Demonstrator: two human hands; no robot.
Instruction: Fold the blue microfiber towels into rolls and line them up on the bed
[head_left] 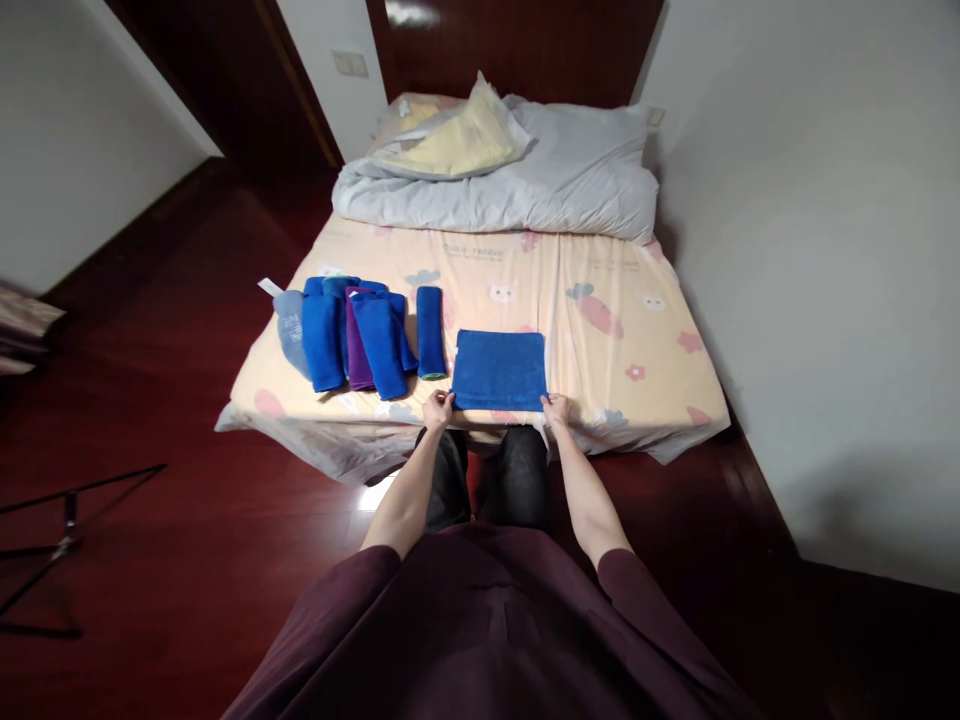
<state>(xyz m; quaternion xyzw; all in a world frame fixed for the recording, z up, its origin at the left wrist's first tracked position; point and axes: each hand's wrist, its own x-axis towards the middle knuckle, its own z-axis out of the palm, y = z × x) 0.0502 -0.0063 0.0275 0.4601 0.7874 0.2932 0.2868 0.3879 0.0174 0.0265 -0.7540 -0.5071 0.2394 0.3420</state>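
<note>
A blue towel (pixel 500 368) lies flat as a rectangle near the front edge of the bed. My left hand (pixel 438 410) pinches its near left corner, and my right hand (pixel 556 411) pinches the near right corner. Just left of it lies a narrow folded blue towel (pixel 430 332) with a green edge at its near end. Farther left is a heap of folded blue towels (pixel 323 342), with a purple towel (pixel 358 350) among them and a grey-blue bundle (pixel 291 328) bearing a white tag at its outer side.
The bed (pixel 637 370) has a peach patterned sheet. At its head lie a bunched grey quilt (pixel 585 150) and a pale yellow pillow (pixel 465 140). Black tripod legs (pixel 67 520) stand on the dark red floor at left. A white wall (pixel 840 250) rises on the right.
</note>
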